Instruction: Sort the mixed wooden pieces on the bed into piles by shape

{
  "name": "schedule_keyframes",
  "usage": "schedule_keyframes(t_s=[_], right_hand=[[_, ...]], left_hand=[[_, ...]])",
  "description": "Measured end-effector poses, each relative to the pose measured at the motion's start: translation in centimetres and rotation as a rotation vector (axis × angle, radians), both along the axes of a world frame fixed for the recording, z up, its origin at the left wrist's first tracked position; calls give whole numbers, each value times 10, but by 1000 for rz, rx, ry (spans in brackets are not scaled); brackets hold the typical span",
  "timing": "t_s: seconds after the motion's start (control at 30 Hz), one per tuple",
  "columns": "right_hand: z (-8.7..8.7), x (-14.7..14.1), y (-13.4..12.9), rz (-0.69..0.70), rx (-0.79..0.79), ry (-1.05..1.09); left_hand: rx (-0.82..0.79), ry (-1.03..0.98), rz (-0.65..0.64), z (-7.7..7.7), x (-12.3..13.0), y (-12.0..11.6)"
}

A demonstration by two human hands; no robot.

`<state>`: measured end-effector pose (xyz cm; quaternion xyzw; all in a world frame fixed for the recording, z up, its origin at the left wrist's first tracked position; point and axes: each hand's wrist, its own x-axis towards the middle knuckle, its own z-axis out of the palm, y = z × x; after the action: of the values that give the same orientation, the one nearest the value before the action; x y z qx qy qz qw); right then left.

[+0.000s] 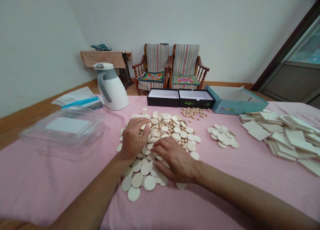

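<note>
Heap of round wooden discs [145,168] lies straight ahead of you on the pink cloth [160,210], with small beads [171,129] mixed in. Your left hand [135,136] rests over the heap's left side, palm down, fingers bent, thumb set apart; fingertips hidden, so cannot tell whether it grips a disc. Your right hand [175,158] sits a little closer to your body, palm down, fingers spread and loosely bent over the discs, pointing left toward the other hand. No firm hold shows there.

Key relation: the beads showing in the heap lie beyond your right hand, away from you; that hand is the nearer one. Discs lie between both hands and on all sides. Being round, they offer no long axis.

Loose beads [195,112] lie past the heap, just in front of a black box [196,103]. To your right, well apart from the heap, a small pile of discs [222,135]; farther right, flat square tiles [282,133]. Off to your left, a clear plastic box [67,125] and a white jug [116,93].
</note>
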<state>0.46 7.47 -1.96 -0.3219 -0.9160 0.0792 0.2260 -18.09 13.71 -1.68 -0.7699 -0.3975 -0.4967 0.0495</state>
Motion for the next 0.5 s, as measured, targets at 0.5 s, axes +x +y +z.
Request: schedule_keyframes(t_s=[0.5], right_hand=[[-17,-58,-10,138,212,-170]], left_hand=[[50,-126,175,20,-16,-2]])
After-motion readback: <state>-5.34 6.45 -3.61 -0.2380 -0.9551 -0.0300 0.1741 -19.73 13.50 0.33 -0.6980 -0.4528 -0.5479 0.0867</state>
